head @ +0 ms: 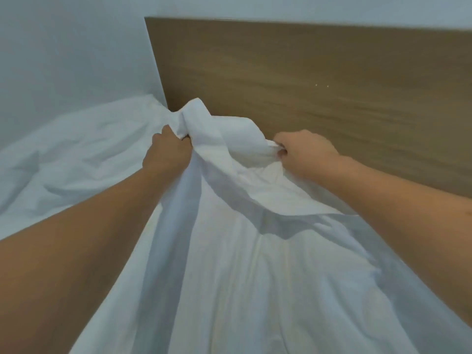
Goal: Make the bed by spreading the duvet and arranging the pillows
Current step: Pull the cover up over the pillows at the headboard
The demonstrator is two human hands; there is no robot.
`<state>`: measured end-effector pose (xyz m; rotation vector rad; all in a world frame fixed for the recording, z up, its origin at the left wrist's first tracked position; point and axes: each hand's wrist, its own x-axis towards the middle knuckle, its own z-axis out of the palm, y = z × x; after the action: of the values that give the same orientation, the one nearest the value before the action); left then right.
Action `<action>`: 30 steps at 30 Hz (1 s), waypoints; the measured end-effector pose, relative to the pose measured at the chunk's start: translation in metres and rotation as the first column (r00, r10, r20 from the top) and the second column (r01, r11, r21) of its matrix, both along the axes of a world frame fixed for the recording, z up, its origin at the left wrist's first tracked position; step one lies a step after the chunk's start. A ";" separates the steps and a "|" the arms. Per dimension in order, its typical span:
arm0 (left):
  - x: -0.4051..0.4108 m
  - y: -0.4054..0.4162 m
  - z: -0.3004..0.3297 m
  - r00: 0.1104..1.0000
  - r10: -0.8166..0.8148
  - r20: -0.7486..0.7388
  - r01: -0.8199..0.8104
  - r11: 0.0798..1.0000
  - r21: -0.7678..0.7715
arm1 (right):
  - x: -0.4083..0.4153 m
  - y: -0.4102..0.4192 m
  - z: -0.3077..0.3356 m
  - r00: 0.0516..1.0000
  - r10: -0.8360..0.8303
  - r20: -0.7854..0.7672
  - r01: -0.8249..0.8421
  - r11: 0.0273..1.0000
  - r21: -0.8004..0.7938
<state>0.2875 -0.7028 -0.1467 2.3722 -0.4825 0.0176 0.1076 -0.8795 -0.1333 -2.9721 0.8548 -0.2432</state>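
A white duvet (242, 264) fills the lower middle of the view and runs up toward the headboard. Its top edge is bunched into a raised fold between my hands. My left hand (167, 149) grips that bunched edge on the left. My right hand (304, 153) grips the edge on the right, fingers curled round a twist of fabric. Both arms reach forward, lifting the edge just in front of the headboard. More rumpled white bedding (76, 159) lies to the left. No pillow is in view.
A brown wooden headboard (319, 85) stands straight ahead, close behind my hands. A pale wall (63, 60) borders the bed on the left and meets the headboard at a corner.
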 end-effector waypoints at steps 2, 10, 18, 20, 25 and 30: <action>-0.020 -0.010 -0.011 0.998 0.062 0.029 -0.064 0.995 0.081 | -0.009 -0.011 0.000 0.997 -0.052 0.055 0.040 0.980 0.194; -0.074 -0.024 0.022 0.905 -0.076 -0.420 0.209 0.937 0.281 | -0.146 0.069 -0.005 0.897 0.225 -0.381 -0.137 0.960 0.243; -0.149 -0.014 0.058 0.689 -0.657 -0.306 0.432 0.711 -0.555 | -0.163 -0.017 0.024 0.937 -0.336 -0.093 0.340 0.940 0.029; -0.178 0.005 0.041 0.680 -0.690 -0.249 0.607 0.720 -0.337 | -0.182 -0.011 0.022 0.945 -0.309 -0.105 0.313 0.950 0.016; -0.258 0.075 0.015 0.595 -0.687 -0.417 0.783 0.612 0.111 | -0.248 0.045 0.026 0.962 -0.271 -0.034 0.273 0.955 0.116; -0.356 0.105 0.027 0.691 -0.658 -0.298 0.721 0.600 0.348 | -0.342 0.073 0.004 0.949 -0.217 -0.230 0.280 0.916 0.287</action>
<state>-0.0688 -0.5974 -0.1200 2.4068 -1.4516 -0.6880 -0.2347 -0.8065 -0.1296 -2.6133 1.1728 0.1694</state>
